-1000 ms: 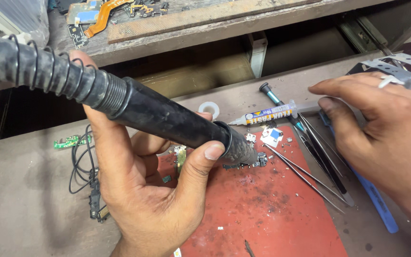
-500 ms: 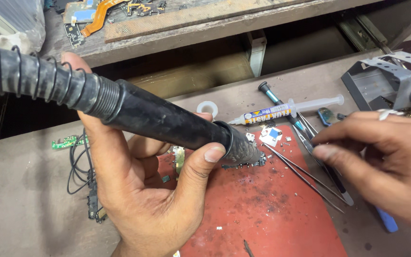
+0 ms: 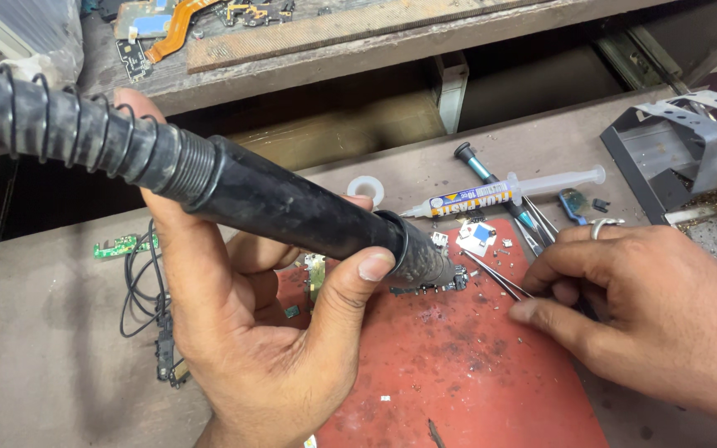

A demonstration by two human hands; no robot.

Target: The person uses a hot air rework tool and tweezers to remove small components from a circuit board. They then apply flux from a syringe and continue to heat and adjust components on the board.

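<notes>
Head view: the left hand [image 3: 251, 332] is wrapped around a black hot-air tool [image 3: 292, 203], thumb pressed on the barrel near the nozzle, its grip pinching the handle. The tool's ribbed hose [image 3: 51, 124] runs off to the upper left. The nozzle points down at a small circuit board [image 3: 437, 286] lying on the red mat [image 3: 475, 373] on the tabletop [image 3: 35, 348]. The right hand [image 3: 641, 307] rests at the mat's right edge, its grip pinching thin metal tweezers [image 3: 495, 278] whose tips reach toward the board. A syringe [image 3: 499, 192] lies just behind the mat, near a white ring [image 3: 366, 189].
</notes>
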